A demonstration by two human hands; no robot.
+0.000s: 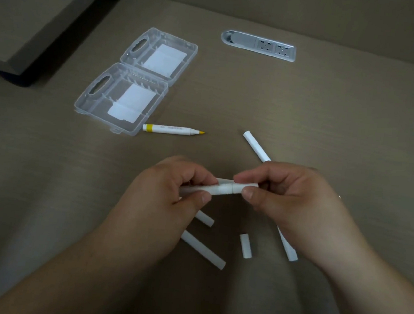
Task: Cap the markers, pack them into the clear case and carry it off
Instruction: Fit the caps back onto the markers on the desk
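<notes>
Capping stage, head view. Left hand [172, 191] and right hand [285, 197] each keep a pinching grip on one end of a white marker [223, 189] held level above the surface [331, 118]; the seam between barrel and cap appears nearly closed, though fingers hide much of it. Risk: pushing off-axis could jam the cap or bend the soft tip, and the smooth, round plastic may slip. An uncapped yellow marker [170, 129] lies at 11 o'clock from the hands, its tip exposed (it could dry out or stain the matte brown surface). The clear case [120, 103], rigid translucent plastic with moulded handles and ribbed slots, lies open flat at 10 o'clock. Loose white cylinders, including a short cap [246, 246] at 5 o'clock, could roll when nudged.
</notes>
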